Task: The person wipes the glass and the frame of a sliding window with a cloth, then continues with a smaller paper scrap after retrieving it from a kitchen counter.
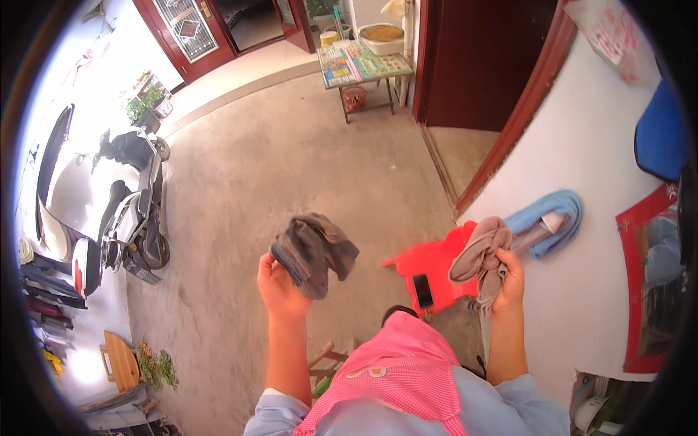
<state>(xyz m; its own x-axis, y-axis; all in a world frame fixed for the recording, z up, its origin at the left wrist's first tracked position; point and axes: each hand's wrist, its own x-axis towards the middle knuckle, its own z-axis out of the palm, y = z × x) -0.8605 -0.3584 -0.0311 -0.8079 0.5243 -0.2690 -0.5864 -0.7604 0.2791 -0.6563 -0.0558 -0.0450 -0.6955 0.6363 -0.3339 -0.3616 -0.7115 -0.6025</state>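
Note:
My left hand [286, 286] is raised in front of me and grips a bunched dark grey-brown striped cloth [313, 250], whose folds hang towards the right. On the other side, my right hand [508, 283] holds a twisted, brownish-pink cloth [482, 259] that looks like a small towel. The two cloths are well apart. Between and below them stands a red plastic stool or small table [441, 267] with a black phone [422, 291] lying on it. I wear a pink checked apron [392, 381] over light blue sleeves.
A blue towel [567, 218] hangs on the white wall at the right, near a red-framed mirror [632, 294]. A scooter [131, 212] stands at the left. Ahead are a small covered table [362, 62] with a basin [381, 41] and a dark red door [469, 65]. Wooden legs [327, 354] show beside my apron.

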